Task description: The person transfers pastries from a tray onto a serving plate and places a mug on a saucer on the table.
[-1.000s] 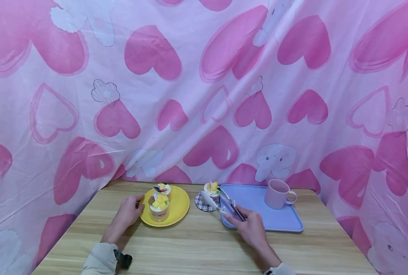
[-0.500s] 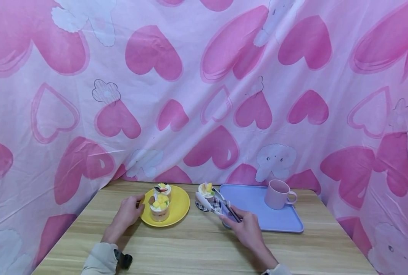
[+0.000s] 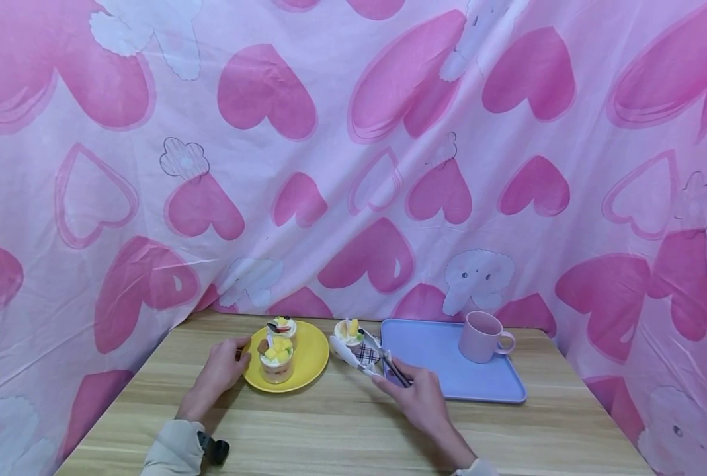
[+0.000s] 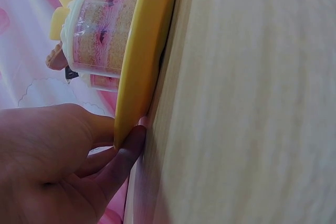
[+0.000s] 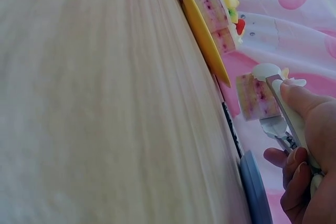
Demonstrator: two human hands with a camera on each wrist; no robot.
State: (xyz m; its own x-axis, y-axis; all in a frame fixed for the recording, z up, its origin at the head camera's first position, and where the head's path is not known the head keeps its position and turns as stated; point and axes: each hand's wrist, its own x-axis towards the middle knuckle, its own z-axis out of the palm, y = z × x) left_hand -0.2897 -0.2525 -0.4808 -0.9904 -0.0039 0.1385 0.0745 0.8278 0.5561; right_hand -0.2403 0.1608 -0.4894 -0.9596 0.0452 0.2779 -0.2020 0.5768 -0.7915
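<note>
My left hand [image 3: 219, 370] pinches the left rim of a yellow plate [image 3: 314, 354], with fingers on both faces of the rim in the left wrist view. Two clear dessert cups stand on the plate: a front cup [image 3: 277, 372] topped with yellow fruit cubes, and a rear cup [image 3: 289, 327] with dark and red toppings. My right hand [image 3: 421, 395] grips white-and-metal tongs [image 3: 346, 352]. Between the tong ends is a third dessert cup [image 5: 255, 98], layered pink and tan, held raised off the table in the right wrist view. It hangs between plate and coaster, its lower part hidden in the head view.
A round checked coaster [image 3: 369, 352] lies beside a blue-lavender tray [image 3: 430, 354] on the wooden table [image 3: 305, 430]. On the tray's right side stands a pink mug [image 3: 479, 340]. A pink heart-patterned curtain [image 3: 365, 258] hangs behind the table.
My right hand has moved left with the tongs, carrying the third dessert cup off the coaster toward the yellow plate. More of the coaster shows. My left hand and the plate have stayed put.
</note>
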